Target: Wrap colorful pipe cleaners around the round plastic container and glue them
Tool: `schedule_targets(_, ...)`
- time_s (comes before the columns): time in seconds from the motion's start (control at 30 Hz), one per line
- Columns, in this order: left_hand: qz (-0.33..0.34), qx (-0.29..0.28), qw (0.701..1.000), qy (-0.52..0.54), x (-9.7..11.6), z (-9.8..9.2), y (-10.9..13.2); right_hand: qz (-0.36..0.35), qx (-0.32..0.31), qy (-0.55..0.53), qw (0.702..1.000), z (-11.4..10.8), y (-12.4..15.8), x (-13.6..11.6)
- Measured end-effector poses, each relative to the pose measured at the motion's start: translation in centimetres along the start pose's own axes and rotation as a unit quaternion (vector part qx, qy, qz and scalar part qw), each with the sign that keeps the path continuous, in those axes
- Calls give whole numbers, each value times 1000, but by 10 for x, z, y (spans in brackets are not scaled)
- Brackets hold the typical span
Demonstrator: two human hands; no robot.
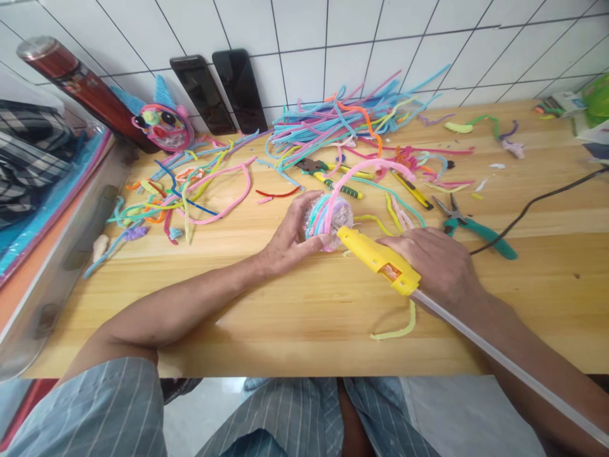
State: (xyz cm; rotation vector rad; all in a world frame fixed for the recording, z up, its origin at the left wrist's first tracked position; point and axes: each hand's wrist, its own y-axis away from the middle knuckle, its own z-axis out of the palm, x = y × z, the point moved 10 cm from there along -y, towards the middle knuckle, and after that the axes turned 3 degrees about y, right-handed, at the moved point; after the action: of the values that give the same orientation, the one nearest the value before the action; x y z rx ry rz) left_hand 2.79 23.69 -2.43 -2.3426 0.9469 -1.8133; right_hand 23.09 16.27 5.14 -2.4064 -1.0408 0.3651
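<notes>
My left hand is closed round a small round craft piece wrapped in pastel pipe cleaners, holding it just above the table. From this piece a pink pipe cleaner arches up and to the right. My right hand grips a yellow hot glue gun, whose nozzle points at the near side of the piece. Whether the nozzle touches it I cannot tell. A long clear glue stick sticks out of the gun's back. Near my right hand lie teal-handled pliers.
Loose pipe cleaners and a large bundle spread across the back. A decorated face figure, a red flask and two phones stand by the tiled wall. A black cable crosses the right side; a plastic bin borders the left.
</notes>
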Motion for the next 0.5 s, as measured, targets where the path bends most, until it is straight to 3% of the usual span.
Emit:
schedule_targets(0.3, 19, 7, 1000, -11, -3, 0, 0, 53, -37, -44, 997, 9, 2, 14)
schedule_targets(0.5, 17, 8, 1000, -9, -3, 0, 0, 24, -10, -53, 998, 5, 2, 9)
